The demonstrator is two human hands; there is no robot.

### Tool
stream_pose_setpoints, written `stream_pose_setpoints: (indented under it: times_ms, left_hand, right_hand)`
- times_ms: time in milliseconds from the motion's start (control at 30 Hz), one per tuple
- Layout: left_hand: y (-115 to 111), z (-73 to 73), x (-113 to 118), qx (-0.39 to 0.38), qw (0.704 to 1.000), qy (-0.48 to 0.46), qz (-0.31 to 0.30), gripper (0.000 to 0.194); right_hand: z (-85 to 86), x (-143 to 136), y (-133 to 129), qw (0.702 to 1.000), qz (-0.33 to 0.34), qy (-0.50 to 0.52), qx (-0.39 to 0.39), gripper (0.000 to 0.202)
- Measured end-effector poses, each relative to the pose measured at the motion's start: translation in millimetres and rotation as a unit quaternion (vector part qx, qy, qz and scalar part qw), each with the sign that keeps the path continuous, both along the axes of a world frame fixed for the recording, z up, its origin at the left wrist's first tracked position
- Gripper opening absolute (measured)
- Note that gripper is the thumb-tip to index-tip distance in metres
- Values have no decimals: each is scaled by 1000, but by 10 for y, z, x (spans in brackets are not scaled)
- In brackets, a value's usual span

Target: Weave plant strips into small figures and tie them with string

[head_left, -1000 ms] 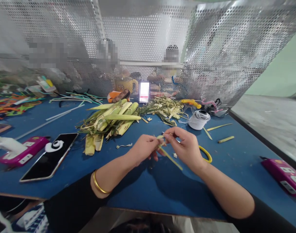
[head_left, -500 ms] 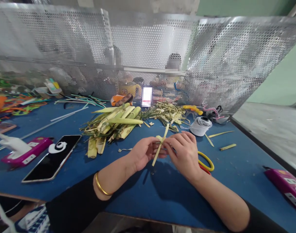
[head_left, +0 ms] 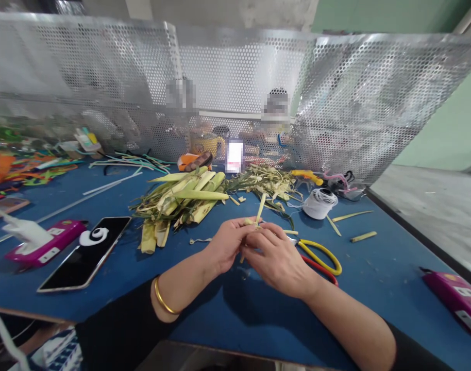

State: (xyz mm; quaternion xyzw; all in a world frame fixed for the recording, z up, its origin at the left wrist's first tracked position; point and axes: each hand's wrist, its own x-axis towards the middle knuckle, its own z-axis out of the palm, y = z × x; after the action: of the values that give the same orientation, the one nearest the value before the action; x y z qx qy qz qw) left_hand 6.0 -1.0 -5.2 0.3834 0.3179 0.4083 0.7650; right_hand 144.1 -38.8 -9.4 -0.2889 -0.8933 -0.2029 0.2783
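Above the blue table [head_left: 228,314], both of my hands meet on a pale green corn husk strip [head_left: 261,207]. My left hand [head_left: 226,246] pinches it near a folded, knot-like part. The fingers of my right hand [head_left: 272,255] are closed around the same spot from the right and hide most of it. One end of the strip sticks up past the fingertips, while a short tail shows below. Beside my right hand lie scissors [head_left: 328,249] with yellow and red handles. Beyond my left hand is a pile of corn husks [head_left: 200,196].
Shredded husk [head_left: 264,180] lies near the perforated metal screen [head_left: 235,67]. A white thread spool [head_left: 316,207] stands at right, near loose husk pieces [head_left: 363,236]. At left are a phone [head_left: 84,255] and a purple power strip [head_left: 61,239]; another power strip [head_left: 457,299] sits far right.
My right hand has moved left and closed over the husk strip, covering its crossing and most of the lower end. More of the scissors shows now.
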Motion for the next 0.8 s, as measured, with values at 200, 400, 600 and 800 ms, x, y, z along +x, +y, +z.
stream_pose_setpoints:
  times_ms: [200,400,600,800]
  left_hand:
    - [0,8,-18,33,998,56,1,30]
    - [25,14,-30,34,995,95,-18,25]
    - [51,15,-17,8,992,108,61,17]
    - [150,66,-68,-37,983,119,137,22]
  right_hand:
    - [-28,93,44,970,-97,216,-60,15]
    - [-114,138,204,793,-185,416,-404,15]
    - [-106,84,197,703,-149,516,-466,22]
    - [-12,132,116,867,-38,343,-358,25]
